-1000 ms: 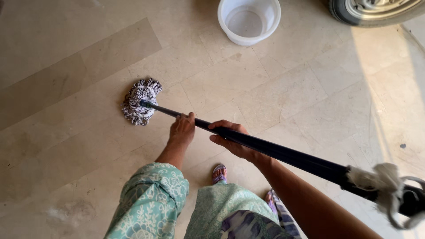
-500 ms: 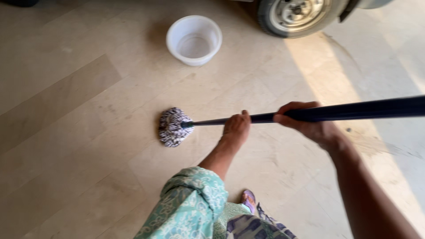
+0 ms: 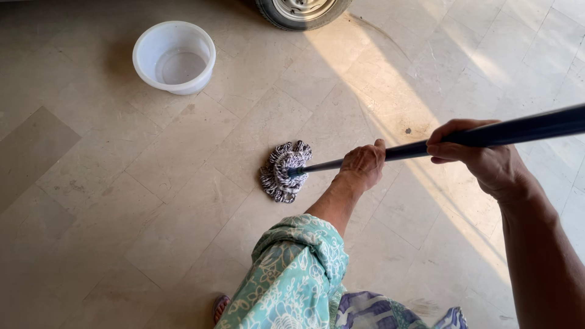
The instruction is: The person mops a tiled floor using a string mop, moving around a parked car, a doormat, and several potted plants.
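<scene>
- Both bare hands are gripping the long dark round mop handle (image 3: 487, 134): the left hand (image 3: 363, 166) is wrapping it low down, near the head, and the right hand (image 3: 481, 155) is clasping it higher up, fingers curled fully round the pole
- Running from the right edge of the view down toward the middle, the handle is slanting gently
- Its black-and-white corded string mop head (image 3: 284, 170) is lying bunched on the beige stone-tiled floor (image 3: 122, 213), just beside the left hand
- Standing well apart at the upper left is a round white plastic bucket (image 3: 174, 56), holding a little water
- A dark car tyre with a metal rim (image 3: 301, 11) is showing at the top edge
- A turquoise floral sleeve (image 3: 292, 280) is covering the left arm, and a sunlit band is crossing the tiles on the right
</scene>
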